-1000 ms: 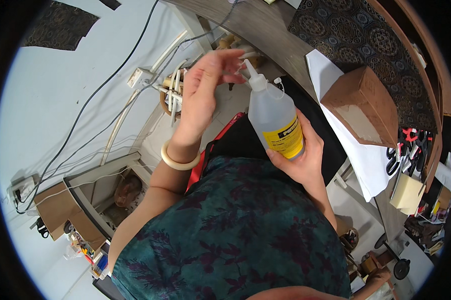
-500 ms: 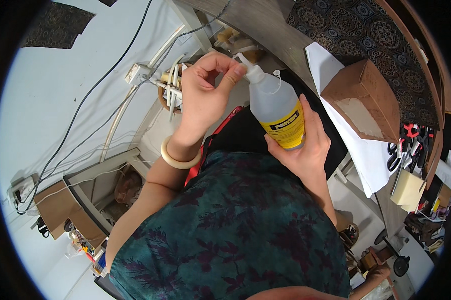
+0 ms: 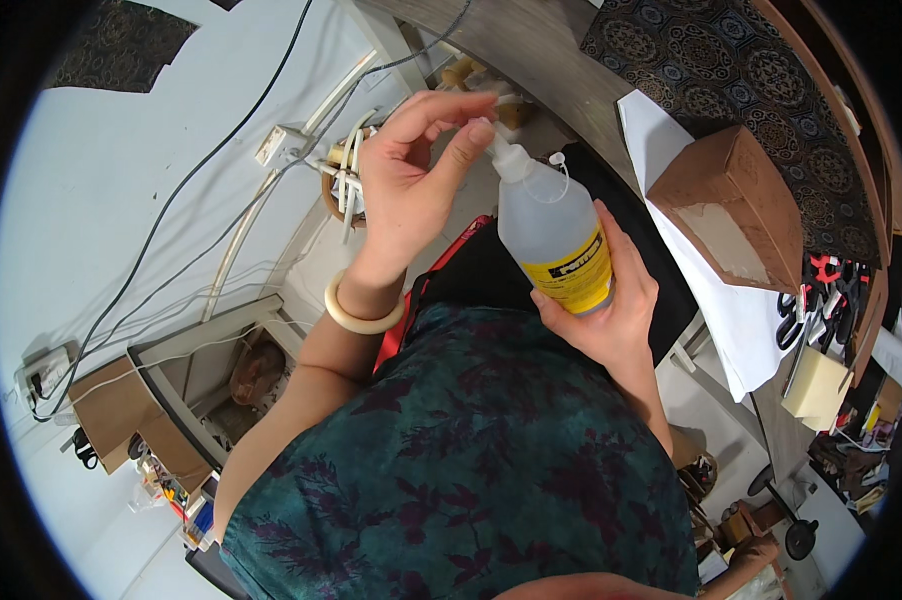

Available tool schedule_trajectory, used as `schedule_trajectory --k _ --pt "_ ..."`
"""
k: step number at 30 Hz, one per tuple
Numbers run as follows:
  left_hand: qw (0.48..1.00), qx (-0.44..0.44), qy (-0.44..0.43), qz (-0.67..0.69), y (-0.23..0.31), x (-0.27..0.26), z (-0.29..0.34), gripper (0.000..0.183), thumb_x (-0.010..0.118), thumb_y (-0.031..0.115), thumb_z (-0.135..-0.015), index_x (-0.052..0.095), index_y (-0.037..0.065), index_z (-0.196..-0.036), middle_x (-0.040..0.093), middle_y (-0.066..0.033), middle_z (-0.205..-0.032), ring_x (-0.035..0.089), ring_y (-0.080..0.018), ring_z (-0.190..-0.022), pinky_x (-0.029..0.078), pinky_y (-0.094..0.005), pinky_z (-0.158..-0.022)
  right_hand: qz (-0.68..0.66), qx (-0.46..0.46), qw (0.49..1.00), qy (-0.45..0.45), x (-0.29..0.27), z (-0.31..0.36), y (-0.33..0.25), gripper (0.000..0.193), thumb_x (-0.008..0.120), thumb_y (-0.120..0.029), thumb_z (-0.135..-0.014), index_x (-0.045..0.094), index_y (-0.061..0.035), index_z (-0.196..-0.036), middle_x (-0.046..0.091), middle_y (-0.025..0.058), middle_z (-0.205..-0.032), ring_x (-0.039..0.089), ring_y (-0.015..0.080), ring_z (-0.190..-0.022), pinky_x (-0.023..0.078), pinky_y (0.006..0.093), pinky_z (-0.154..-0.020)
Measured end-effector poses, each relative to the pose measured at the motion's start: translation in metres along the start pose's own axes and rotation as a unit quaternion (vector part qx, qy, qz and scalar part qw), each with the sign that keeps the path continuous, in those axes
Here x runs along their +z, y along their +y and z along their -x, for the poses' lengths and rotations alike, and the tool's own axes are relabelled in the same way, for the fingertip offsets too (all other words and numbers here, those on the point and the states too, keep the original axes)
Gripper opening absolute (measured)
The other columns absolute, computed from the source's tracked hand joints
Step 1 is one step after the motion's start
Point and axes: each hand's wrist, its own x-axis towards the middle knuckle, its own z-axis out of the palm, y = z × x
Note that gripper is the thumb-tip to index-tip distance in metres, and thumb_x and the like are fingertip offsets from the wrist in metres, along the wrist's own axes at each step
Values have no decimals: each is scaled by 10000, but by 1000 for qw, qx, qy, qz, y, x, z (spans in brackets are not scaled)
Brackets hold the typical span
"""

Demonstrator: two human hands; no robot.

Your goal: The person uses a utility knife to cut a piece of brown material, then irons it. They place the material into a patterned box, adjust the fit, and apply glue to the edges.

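A squeeze bottle (image 3: pixel 543 205) of translucent white plastic, with a yellow label and liquid inside, is in my right hand (image 3: pixel 616 300). My right fingers wrap round its lower half, and it leans to the left. A narrow white nozzle (image 3: pixel 512 162) rises from its neck. Beside the neck, a small white cap (image 3: pixel 557 158) hangs out on a thin tether loop. At the nozzle's tip is my left hand (image 3: pixel 411 170), thumb beside the tip and index finger lifted apart from it. The index fingertip is slightly blurred. A cream bangle (image 3: pixel 361 312) circles my left wrist.
On the right a desk carries white paper (image 3: pixel 711 320), a brown cardboard box (image 3: pixel 736 205), black-handled scissors (image 3: pixel 793 318) and a cream block (image 3: pixel 817 388). Cables (image 3: pixel 211 150) run along the left wall. A round bin (image 3: pixel 339 190) stands beyond my left hand.
My left thumb and index finger were pinched at the nozzle's tip and have now spread apart. The bottle has dropped slightly toward me, still in my right hand.
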Motion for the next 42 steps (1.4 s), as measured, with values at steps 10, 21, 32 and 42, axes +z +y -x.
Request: schedule_trajectory --k 10,21,32,42 --pt "997 31 -70 7 -9 -32 -19 102 629 41 -1026 660 -13 -946 663 -53 -913 613 -125 -860 529 -291 -860 -129 15 988 -81 -2 6 12 927 918 -208 -645 534 60 -1445 686 219 -1246 720 316 -1133 557 389 -996" --pt "941 -322 56 90 -158 -100 3 183 660 175 -1042 744 29 -1114 756 -51 -1049 654 -113 -855 547 -269 -819 -229 79 966 -91 4 27 40 947 906 -133 -658 483 69 -1482 679 189 -1315 677 245 -1206 510 388 -1057" --pt "827 -519 216 3 -297 -155 117 520 488 534 -1086 544 108 -792 550 -23 -688 550 -164 -545 586 -355 -587 -230 114 962 -92 16 36 55 918 888 -114 -684 473 65 -1483 685 193 -1280 691 253 -1168 532 396 -1024" --pt "802 -484 344 -66 -353 -217 134 316 862 257 -896 676 5 -854 666 -70 -724 597 -159 -562 473 -299 -499 -242 134 956 -100 28 33 57 901 888 -115 -694 480 48 -1481 673 185 -1294 679 250 -1178 528 398 -1030"
